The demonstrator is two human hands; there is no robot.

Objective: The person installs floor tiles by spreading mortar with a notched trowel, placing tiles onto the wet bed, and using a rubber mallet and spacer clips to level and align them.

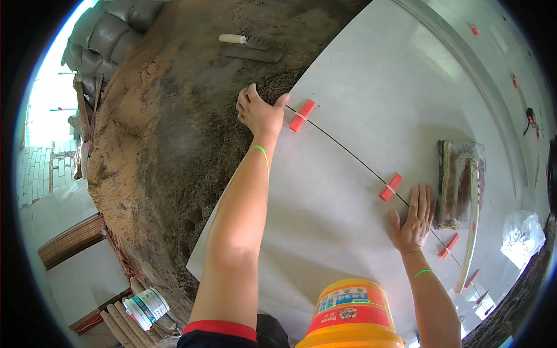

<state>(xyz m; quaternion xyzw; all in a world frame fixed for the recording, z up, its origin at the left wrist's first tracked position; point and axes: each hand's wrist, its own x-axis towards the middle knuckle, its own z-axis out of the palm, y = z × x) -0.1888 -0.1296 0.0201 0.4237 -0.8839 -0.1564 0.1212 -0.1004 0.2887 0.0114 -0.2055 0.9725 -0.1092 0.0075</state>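
My left hand point(259, 113) is at the edge of a large pale floor tile point(325, 209), where it meets dark mortar. Its fingers are spread over the mortar and the thumb reaches the tile corner by the joint. On the tiles, my right hand point(413, 223) lies flat with fingers stretched out, across the dark joint line. Red tile-levelling wedges sit along that joint: one wedge point(303, 116) near my left hand, another wedge point(391, 187) beside my right thumb, and a third wedge point(448, 246) nearer me. Neither hand holds anything visible.
Right of my right hand lies a stained rectangular block-like tool point(455, 191) with a pale stick point(473, 232). A trowel point(252, 51) rests on mortar ahead. An orange-yellow bucket point(351, 316) stands close in front of me. Stacked bags point(110, 37), a white bucket point(146, 307) and a plastic bag point(521, 236) lie around.
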